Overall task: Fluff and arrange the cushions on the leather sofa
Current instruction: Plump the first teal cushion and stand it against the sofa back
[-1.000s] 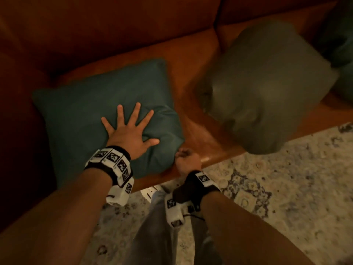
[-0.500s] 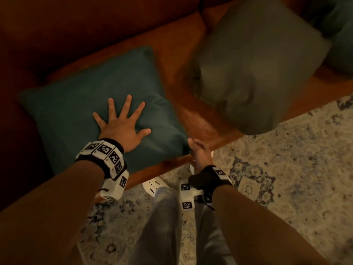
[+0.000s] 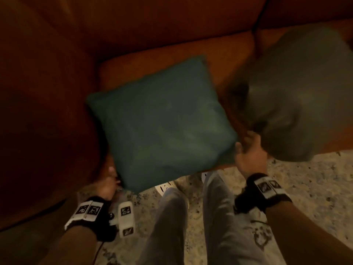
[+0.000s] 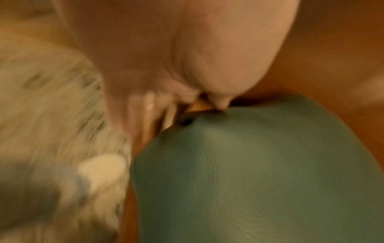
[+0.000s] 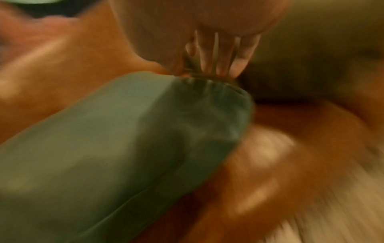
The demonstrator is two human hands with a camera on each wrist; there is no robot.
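A teal cushion [image 3: 162, 121] lies tilted over the front edge of the orange leather sofa seat [image 3: 172, 52]. My left hand [image 3: 109, 180] holds its near left corner; in the blurred left wrist view my left hand [image 4: 187, 106] has its thumb on top of the teal cushion [image 4: 259, 172] and its fingers below. My right hand [image 3: 246, 148] grips the near right corner; the right wrist view shows my right hand [image 5: 207, 65] with its fingers curled round the bunched fabric of the teal cushion [image 5: 104, 148]. An olive cushion [image 3: 298, 92] sits on the seat to the right, beside my right hand.
The sofa's dark armrest [image 3: 47, 111] rises on the left, close to my left hand. A pale patterned rug [image 3: 305, 188] covers the floor in front. My legs [image 3: 219, 217] and white shoes [image 3: 166, 185] stand against the sofa front.
My left hand left the top of the teal cushion and took its near left corner. My right hand now grips the right corner, and the cushion has shifted toward the front edge.
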